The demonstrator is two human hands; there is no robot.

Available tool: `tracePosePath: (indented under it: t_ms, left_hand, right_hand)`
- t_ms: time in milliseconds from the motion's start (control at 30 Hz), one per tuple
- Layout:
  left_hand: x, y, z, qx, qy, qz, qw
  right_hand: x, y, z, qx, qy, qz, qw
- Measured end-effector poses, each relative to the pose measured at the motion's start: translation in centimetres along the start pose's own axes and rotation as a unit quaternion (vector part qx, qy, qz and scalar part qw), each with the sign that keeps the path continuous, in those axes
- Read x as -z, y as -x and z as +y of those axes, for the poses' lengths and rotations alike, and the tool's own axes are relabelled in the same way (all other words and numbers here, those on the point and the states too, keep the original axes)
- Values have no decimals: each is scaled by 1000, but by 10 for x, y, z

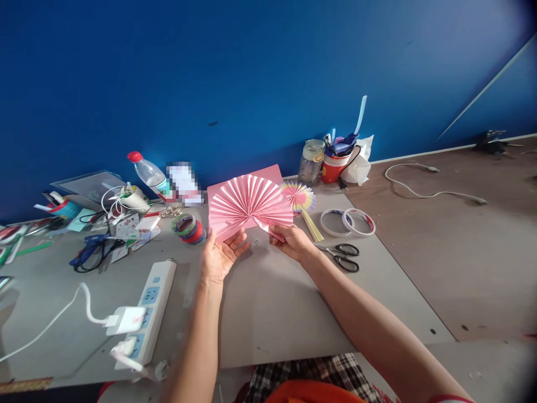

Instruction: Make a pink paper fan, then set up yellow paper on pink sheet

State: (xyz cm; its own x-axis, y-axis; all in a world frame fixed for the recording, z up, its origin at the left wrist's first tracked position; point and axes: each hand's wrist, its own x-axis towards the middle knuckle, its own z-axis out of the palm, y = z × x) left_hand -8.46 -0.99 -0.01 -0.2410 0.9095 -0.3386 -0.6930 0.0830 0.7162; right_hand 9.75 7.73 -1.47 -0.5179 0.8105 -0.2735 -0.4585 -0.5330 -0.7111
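A pink pleated paper fan (251, 198) is spread in a half circle above the table. My left hand (221, 258) supports its lower left end, palm up, with the thumb at the edge and the fingers loosely curved. At the lower right end, my right hand (293, 240) pinches the fan between thumb and fingers. Behind it lies a flat pink sheet of paper (268, 174). A smaller multicoloured paper fan (300, 196) with a yellow handle rests just right of it. Black-handled scissors (346, 256) lie open beside my right wrist.
Two tape rolls (363, 222) lie at right, near a jar (311, 162) and a red cup (334, 167) of tools. More tape rolls (189, 228), a bottle (149, 174), a blue glue gun (93, 250) and a power strip (157, 302) with plugs stand left.
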Motion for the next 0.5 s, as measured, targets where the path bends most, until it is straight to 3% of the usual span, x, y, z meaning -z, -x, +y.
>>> tracePosePath:
  t_ms: [133, 300, 500]
  left_hand:
    - [3, -1, -2, -20, -35, 60, 997]
    - [-5, 2, -15, 2, -58, 11, 998]
    - [-12, 2, -29, 26, -15, -4, 1000]
  right_hand:
    - [0, 0, 0, 12, 5, 1, 1000]
    - [-4, 2, -2, 22, -13, 18, 1000]
    - [-9, 4, 4, 38, 0, -2, 999]
